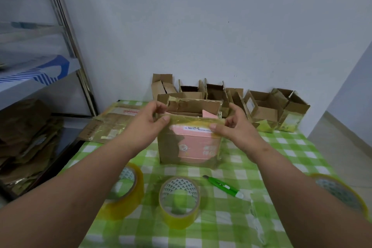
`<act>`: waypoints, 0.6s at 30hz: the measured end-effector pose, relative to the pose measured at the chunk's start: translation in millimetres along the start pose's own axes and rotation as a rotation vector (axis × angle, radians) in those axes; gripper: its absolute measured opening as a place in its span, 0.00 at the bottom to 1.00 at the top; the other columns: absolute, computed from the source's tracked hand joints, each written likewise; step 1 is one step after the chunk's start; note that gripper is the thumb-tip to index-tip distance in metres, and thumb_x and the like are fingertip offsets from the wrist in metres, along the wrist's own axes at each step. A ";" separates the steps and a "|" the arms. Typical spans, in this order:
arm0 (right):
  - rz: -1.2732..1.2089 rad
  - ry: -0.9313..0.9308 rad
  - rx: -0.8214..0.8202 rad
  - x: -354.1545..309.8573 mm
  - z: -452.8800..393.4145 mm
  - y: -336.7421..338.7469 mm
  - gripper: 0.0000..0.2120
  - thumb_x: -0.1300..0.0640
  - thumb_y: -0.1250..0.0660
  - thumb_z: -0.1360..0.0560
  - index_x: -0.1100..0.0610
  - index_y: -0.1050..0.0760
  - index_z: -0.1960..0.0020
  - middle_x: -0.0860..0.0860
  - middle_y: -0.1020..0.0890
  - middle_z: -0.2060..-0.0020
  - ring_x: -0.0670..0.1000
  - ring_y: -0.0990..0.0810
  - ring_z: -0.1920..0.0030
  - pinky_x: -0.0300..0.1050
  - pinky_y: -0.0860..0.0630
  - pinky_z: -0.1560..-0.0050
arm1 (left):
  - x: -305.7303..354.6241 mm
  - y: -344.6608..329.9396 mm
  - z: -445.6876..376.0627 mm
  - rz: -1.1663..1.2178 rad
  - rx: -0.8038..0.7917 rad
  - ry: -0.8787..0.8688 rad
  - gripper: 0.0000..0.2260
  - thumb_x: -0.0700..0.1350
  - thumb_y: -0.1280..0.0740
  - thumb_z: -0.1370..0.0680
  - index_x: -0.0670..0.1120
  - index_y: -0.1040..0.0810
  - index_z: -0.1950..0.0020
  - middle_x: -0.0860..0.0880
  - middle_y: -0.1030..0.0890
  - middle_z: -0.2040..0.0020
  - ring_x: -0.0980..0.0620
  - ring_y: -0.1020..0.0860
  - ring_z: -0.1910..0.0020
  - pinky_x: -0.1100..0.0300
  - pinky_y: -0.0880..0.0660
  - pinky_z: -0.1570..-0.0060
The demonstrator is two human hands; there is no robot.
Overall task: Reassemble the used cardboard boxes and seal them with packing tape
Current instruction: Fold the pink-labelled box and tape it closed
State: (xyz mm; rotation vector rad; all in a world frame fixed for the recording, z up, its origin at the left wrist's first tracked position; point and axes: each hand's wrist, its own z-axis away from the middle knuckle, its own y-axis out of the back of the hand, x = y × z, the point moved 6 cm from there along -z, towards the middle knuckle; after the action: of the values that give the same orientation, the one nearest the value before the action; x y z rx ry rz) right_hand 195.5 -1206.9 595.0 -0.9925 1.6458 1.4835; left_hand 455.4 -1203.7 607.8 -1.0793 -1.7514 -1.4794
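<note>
Two hands, left hand [153, 121] and right hand [231, 125], were pinched on the cardboard box [189, 143] rim, judged light, crushable, best gripped at corners.

A green-and-white checked tablecloth [281, 147] covers the table. The brown cardboard box [171, 147] at its centre bears a pink printed panel [197, 147] with a white label strip [198, 128]. Three rolls of yellowish clear packing tape [179, 201] have white cores patterned with dark triangles. The utility knife [225, 186] is bright green with white details.
</note>
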 end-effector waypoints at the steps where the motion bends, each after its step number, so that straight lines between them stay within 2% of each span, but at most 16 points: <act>1: -0.009 0.002 0.020 0.7 0.6 0.2 0.49 0.41 0.23 0.32 0.46 0.48 0.21 0.49 0.24 0.53 0.47 0.22 0.49 0.50 0.27 0.39 | 1.4 2.7 -3.2 -0.018 0.054 0.014 0.12 0.49 0.33 0.20 0.56 0.27 0.38 0.51 0.25 0.39 0.49 0.22 0.46 0.54 0.25 0.45; 3: 0.014 0.005 -0.003 -1.1 0.8 -4.2 0.47 0.46 0.25 0.28 0.45 0.53 0.20 0.49 0.26 0.54 0.46 0.24 0.51 0.43 0.30 0.47 | 2.6 3.5 -8.5 -0.026 0.107 0.059 0.23 0.47 0.31 0.22 0.55 0.32 0.28 0.51 0.29 0.36 0.49 0.24 0.46 0.60 0.27 0.50; 5: -0.003 -0.022 -0.033 -0.4 -1.0 -8.3 0.46 0.49 0.25 0.27 0.41 0.53 0.21 0.49 0.28 0.54 0.47 0.25 0.51 0.42 0.31 0.48 | -0.3 -0.3 -14.0 -0.035 0.088 0.113 0.32 0.44 0.29 0.23 0.54 0.38 0.23 0.50 0.32 0.34 0.48 0.24 0.44 0.63 0.28 0.53; 7: -0.072 -0.076 -0.064 4.3 -3.0 -13.1 0.43 0.52 0.26 0.27 0.39 0.49 0.21 0.47 0.29 0.55 0.48 0.26 0.47 0.43 0.32 0.44 | -4.6 -2.9 -20.1 -0.060 0.057 0.154 0.39 0.41 0.26 0.26 0.55 0.43 0.21 0.48 0.36 0.30 0.45 0.26 0.39 0.57 0.25 0.45; 10: -0.140 -0.101 -0.085 10.7 -3.7 -19.8 0.38 0.55 0.26 0.26 0.40 0.41 0.23 0.44 0.31 0.58 0.49 0.29 0.44 0.44 0.32 0.41 | -9.5 -4.0 -27.4 -0.058 0.014 0.199 0.45 0.39 0.24 0.28 0.57 0.48 0.20 0.48 0.41 0.25 0.44 0.32 0.30 0.49 0.30 0.32; 13: -0.165 -0.095 -0.078 15.3 -6.5 -22.7 0.37 0.56 0.26 0.27 0.37 0.39 0.25 0.45 0.29 0.58 0.51 0.27 0.44 0.46 0.30 0.38 | -11.8 -7.5 -32.2 -0.013 -0.072 0.190 0.47 0.36 0.26 0.28 0.61 0.51 0.20 0.53 0.42 0.22 0.47 0.35 0.27 0.48 0.30 0.32; 15: -0.179 -0.093 -0.084 16.8 -8.2 -23.5 0.39 0.57 0.26 0.27 0.33 0.41 0.26 0.47 0.29 0.57 0.53 0.26 0.43 0.49 0.29 0.36 | -12.7 -11.4 -33.5 0.096 -0.107 0.194 0.46 0.32 0.29 0.28 0.62 0.49 0.21 0.55 0.39 0.23 0.48 0.33 0.28 0.50 0.28 0.34; 17: -0.183 -0.082 -0.093 15.8 -8.3 -23.0 0.39 0.58 0.26 0.27 0.29 0.41 0.28 0.47 0.29 0.57 0.52 0.25 0.45 0.49 0.29 0.38 | -11.3 -15.3 -31.5 0.201 -0.134 0.201 0.42 0.29 0.31 0.27 0.60 0.41 0.22 0.56 0.33 0.29 0.50 0.30 0.32 0.54 0.27 0.38; 18: -0.175 -0.074 -0.103 14.7 -7.5 -23.1 0.35 0.58 0.27 0.26 0.30 0.37 0.30 0.48 0.29 0.57 0.51 0.25 0.48 0.46 0.28 0.42 | -11.0 -15.9 -30.9 0.228 -0.133 0.190 0.38 0.28 0.31 0.27 0.59 0.34 0.26 0.54 0.30 0.30 0.50 0.28 0.34 0.54 0.25 0.40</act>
State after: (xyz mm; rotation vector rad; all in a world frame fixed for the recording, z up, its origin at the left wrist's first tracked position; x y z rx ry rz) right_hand 209.2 -1216.8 572.1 -1.0951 1.4058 1.4805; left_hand 445.2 -1237.0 596.9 -1.1234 -1.3686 -1.5168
